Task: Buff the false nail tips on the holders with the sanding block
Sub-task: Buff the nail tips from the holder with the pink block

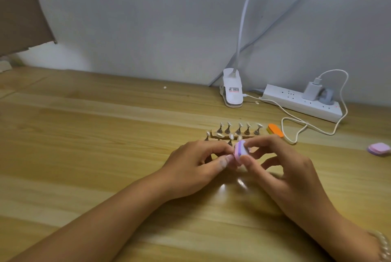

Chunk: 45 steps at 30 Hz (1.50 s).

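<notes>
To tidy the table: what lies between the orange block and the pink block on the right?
In the head view, a loop of white cable lies beside the orange block; then bare table up to the pink block.

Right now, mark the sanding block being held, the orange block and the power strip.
sanding block [239, 149], head view, purple middle stripe.
orange block [276, 130], head view, top face.
power strip [296, 101], head view, bare top.

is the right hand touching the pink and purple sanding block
Touching. Head view: the right hand pinches the pink and purple sanding block between thumb and forefinger.
</notes>
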Motion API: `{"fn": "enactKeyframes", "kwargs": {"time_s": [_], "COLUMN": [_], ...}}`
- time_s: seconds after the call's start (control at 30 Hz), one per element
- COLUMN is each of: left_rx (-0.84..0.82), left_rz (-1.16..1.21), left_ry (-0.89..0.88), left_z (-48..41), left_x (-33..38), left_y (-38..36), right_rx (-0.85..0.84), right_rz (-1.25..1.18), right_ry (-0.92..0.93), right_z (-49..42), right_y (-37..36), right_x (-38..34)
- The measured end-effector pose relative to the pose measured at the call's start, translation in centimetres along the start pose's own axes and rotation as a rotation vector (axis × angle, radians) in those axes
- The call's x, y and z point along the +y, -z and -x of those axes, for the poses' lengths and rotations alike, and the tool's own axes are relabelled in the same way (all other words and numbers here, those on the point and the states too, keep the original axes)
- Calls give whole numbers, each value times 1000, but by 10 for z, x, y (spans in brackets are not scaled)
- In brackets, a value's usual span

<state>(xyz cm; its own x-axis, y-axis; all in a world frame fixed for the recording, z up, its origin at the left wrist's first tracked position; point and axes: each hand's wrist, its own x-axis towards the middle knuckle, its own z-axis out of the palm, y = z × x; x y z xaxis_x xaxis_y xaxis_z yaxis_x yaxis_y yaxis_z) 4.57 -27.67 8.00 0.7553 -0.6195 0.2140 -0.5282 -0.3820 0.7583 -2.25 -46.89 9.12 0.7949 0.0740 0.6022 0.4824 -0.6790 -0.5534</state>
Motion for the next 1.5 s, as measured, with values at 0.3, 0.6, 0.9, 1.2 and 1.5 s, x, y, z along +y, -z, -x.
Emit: {"fn": "enactKeyframes", "kwargs": {"time_s": [0.3, 0.6, 0.9, 1.2, 1.5], "left_rx": [16, 28, 29, 25, 12], "left_rz": [64, 89, 48, 50, -4], "left_ry": [-2, -11, -5, 2, 3], "left_z": [-1, -2, -2, -1, 0], "left_x": [1, 3, 2, 3, 1], "left_y": [0, 1, 0, 0, 0], "right_rx": [49, 52, 17, 0, -34], "right_rz": [48, 92, 124, 121, 33], "right_ry": [-10, 21, 44, 58, 21], "right_z": [-2, -2, -1, 0, 0], "right_y": [-1, -1, -1, -2, -2], "right_x": [0, -1, -1, -2, -3]}}
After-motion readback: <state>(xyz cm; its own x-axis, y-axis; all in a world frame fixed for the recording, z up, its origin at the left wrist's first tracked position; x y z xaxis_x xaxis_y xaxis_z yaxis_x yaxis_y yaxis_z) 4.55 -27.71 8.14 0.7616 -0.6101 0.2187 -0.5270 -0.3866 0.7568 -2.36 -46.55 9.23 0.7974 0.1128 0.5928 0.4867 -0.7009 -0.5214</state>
